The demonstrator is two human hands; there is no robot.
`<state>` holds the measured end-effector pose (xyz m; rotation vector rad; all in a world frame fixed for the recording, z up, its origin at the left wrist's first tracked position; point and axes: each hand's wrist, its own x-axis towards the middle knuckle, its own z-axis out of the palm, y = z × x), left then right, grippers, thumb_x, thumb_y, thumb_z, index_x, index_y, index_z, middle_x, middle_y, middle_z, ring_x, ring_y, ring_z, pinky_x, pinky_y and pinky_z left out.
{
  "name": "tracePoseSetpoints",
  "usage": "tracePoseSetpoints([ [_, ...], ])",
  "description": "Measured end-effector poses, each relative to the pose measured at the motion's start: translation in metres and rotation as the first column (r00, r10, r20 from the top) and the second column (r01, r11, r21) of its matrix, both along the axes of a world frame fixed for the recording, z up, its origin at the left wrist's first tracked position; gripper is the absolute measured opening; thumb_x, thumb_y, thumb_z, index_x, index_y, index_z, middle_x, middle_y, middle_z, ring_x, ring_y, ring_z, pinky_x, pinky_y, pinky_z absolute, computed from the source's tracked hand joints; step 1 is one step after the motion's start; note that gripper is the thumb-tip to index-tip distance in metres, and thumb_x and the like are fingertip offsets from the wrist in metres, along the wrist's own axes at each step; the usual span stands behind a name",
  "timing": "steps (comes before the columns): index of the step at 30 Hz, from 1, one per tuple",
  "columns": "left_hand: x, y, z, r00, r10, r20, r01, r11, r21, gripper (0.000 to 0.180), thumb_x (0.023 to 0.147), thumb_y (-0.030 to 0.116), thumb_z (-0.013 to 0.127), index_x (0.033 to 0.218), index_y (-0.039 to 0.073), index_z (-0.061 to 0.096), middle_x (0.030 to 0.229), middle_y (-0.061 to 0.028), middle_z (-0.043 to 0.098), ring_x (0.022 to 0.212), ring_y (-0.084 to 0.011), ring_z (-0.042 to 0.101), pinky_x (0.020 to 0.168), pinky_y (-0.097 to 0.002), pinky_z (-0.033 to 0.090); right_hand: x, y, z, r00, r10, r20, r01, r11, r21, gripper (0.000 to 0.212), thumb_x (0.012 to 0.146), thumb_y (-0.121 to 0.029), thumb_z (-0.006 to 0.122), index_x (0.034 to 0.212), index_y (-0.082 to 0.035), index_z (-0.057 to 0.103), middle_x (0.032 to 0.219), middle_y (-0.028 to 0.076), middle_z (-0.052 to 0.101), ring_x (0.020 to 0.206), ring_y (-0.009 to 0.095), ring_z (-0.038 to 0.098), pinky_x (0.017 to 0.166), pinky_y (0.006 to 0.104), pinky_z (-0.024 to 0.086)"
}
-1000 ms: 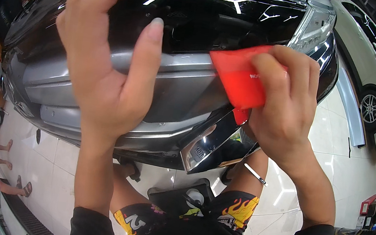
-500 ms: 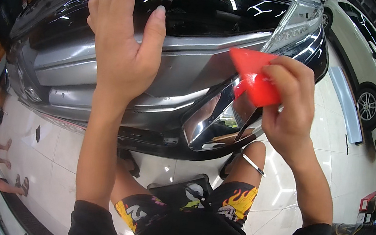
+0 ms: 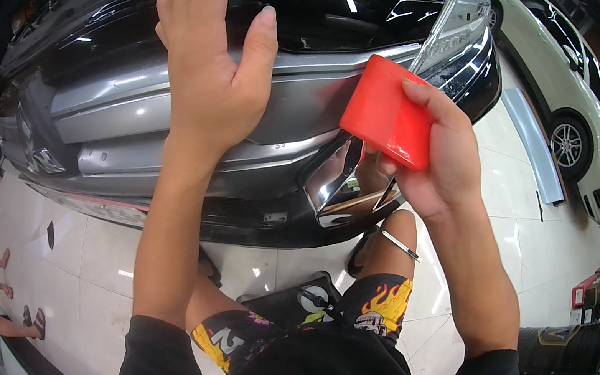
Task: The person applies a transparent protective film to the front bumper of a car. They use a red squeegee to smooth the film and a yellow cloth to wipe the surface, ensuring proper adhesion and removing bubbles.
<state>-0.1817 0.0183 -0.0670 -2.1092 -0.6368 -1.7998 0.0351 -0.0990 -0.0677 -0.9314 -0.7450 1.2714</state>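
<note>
My right hand [image 3: 448, 159] grips a flat red squeegee [image 3: 387, 111], thumb on its upper face and fingers beneath. The squeegee is held up over the corner of a dark car, its broad face turned toward me. Behind it runs the car's glossy grey body panel [image 3: 299, 114]; a mirror-like chrome trim piece [image 3: 351, 183] sits below, and a clear lamp [image 3: 454, 36] lies beyond. My left hand [image 3: 216, 74] is over the car body to the left, thumb apart and fingers bent forward, with nothing seen in it. Whether its fingertips touch the car I cannot tell.
A white car [image 3: 557, 78] stands at the right, beside a long silvery strip [image 3: 531, 144] on the tiled floor. A slim pen-like tool [image 3: 400, 245] lies on my right thigh. Another person's legs [image 3: 19, 329] show at lower left. Boxes [image 3: 588, 293] stand at far right.
My right hand has turned the squeegee, so its broad face now shows, and moved slightly left. The whole view has shifted a little; my left hand keeps its pose.
</note>
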Motion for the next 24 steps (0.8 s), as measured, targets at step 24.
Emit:
tracePoseSetpoints([
  [24,0.005,0.008,-0.003,0.966,-0.182,0.182,0.188,0.982,-0.019,0.040,0.101,0.015,0.061,0.141,0.011,0.062,0.130,-0.0078,0.065,0.118,-0.0243,0.051,0.107,-0.0382,0.037,-0.099,0.017,0.008,0.978,-0.206,0.021,0.207,0.978,-0.032,0.044,0.112,-0.041,0.050,0.126,0.001,0.055,0.109,0.019,0.072,0.085,0.030,0.079,0.052,0.0360,0.058],
])
